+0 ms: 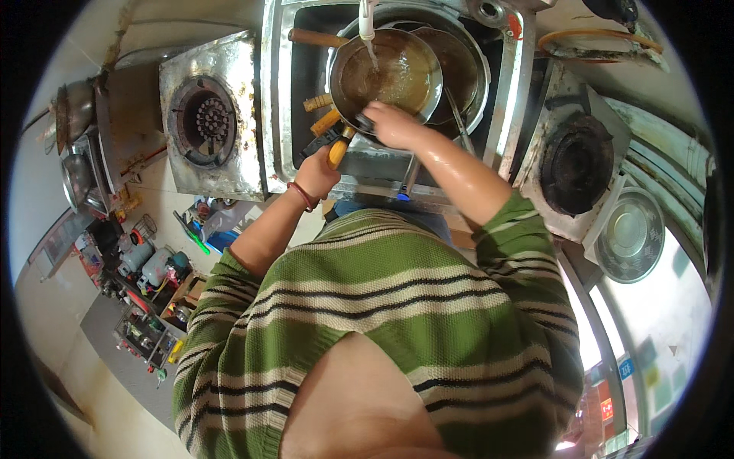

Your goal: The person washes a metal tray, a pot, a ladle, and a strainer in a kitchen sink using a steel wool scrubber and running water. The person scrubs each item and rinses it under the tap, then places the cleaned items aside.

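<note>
My left hand [317,175] grips a yellow handle [338,154] that meets the near rim of a round metal pan [434,106]. Brownish water [395,77] fills much of this pan, and a stream from a white tap [366,23] falls into it. At the near rim my right hand [395,123] is closed on a small dark scrubber [365,122], blurred, possibly steel wool. The pan rests over a large metal basin [486,86], which holds more brown liquid. A brown wooden handle [317,37] sticks out on the far left; what it belongs to is partly hidden.
Around the basin is a stainless steel sink [275,115]. Yellowish handles [317,103] and a metal utensil [456,115] lean there. A blue-tipped handle [403,195] reaches over the front edge. Gas burners stand left [203,123] and right [576,163]. A perforated metal colander [629,235] sits far right.
</note>
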Demonstrator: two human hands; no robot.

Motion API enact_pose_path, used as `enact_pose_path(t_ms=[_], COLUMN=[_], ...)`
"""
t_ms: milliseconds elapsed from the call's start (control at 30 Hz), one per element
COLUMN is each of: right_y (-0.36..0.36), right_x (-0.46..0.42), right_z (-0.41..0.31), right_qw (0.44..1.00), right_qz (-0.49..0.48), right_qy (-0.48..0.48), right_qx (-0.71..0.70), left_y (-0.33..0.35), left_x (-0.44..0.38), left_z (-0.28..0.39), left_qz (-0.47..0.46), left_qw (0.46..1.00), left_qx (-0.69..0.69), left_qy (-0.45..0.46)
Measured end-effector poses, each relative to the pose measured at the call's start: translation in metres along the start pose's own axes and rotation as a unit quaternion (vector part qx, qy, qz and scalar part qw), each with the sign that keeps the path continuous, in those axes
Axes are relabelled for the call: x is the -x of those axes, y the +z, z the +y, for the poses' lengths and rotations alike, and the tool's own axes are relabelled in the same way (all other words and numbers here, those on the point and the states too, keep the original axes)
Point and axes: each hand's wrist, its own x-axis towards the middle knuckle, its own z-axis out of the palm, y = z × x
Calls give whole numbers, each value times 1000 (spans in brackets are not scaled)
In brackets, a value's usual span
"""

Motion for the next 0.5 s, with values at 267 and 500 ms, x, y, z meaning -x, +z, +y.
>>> enact_pose_path(t_ms=[267,500], right_y=[-66,0], right_x=[-24,-72], right_z=[54,-10], right_qw=[850,921], right_qz=[326,375], right_qy=[-40,-68], right_qx=[411,-74], left_y=[15,5], left_x=[10,0], left_z=[5,-3], left_qz=[-13,-15], left_qw=[1000,994], left_qx=[7,-108], left_qy=[5,1])
